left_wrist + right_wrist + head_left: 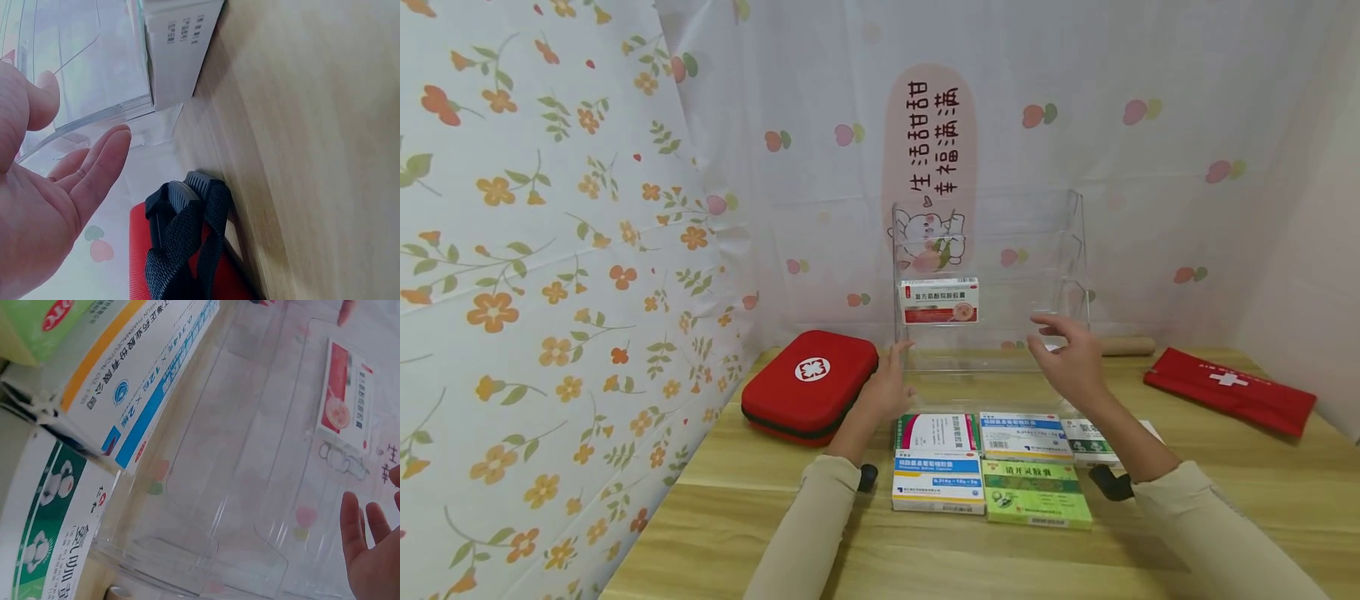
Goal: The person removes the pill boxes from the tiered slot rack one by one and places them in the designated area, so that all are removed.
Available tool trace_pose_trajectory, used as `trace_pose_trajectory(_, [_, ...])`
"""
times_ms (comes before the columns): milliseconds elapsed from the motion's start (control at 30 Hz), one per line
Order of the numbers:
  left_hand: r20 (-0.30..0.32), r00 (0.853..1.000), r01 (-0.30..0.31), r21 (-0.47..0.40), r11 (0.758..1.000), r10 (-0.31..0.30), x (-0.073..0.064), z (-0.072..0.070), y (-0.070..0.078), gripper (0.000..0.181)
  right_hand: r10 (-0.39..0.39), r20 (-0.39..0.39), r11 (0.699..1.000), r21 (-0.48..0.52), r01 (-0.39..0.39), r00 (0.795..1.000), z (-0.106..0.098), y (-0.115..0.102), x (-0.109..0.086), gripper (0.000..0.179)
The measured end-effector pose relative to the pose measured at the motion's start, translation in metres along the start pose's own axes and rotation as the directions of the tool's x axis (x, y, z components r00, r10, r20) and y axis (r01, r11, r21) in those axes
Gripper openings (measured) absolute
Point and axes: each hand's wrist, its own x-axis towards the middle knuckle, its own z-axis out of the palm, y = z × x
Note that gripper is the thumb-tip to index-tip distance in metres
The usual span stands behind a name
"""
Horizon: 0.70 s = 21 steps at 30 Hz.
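Note:
A clear tiered display stand (pixel 992 362) stands at the back of the table, with a white and red medicine box (pixel 940 312) on a middle tier at its left. My left hand (pixel 886 390) is at the stand's lower left edge, fingers loosely extended and holding nothing. Near the right side, my right hand (pixel 1072 362) hovers in front of the stand, its fingers relaxed and bent, also without anything in them. Before the stand lie a green and pink box (pixel 936 433), two blue and white boxes (pixel 938 485), a light green box (pixel 1037 496) and a white-green box (pixel 50 519), partly hidden by my right forearm.
A red first-aid case (pixel 805 387) with black straps (pixel 181 250) lies left of the stand. On the right is a flat red pouch (pixel 1228 392) with a white cross. A tan roll (pixel 1127 346) lies behind, near a patterned curtain (pixel 820 208).

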Motion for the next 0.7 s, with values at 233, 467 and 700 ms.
trace_pose_trajectory(233, [-0.004, 1.000, -0.015, 0.001, 1.000, 0.015, 0.001, 0.000, 0.001, 0.086, -0.045, 0.039, 0.995, -0.086, 0.048, 0.998, 0.014, -0.002, 0.010, 0.027])
trace_pose_trajectory(467, [0.003, 1.000, -0.002, -0.006, 1.000, 0.002, 0.001, 0.000, 0.003, 0.086, -0.082, 0.074, 0.994, -0.071, 0.087, 0.994, 0.025, 0.002, 0.020, 0.028])
trace_pose_trajectory(700, [-0.003, 1.000, 0.018, 0.017, 1.000, -0.018, 0.001, 0.002, 0.003, 0.087, -0.048, 0.069, 0.996, -0.071, 0.053, 0.996, 0.035, 0.003, 0.027, 0.027])
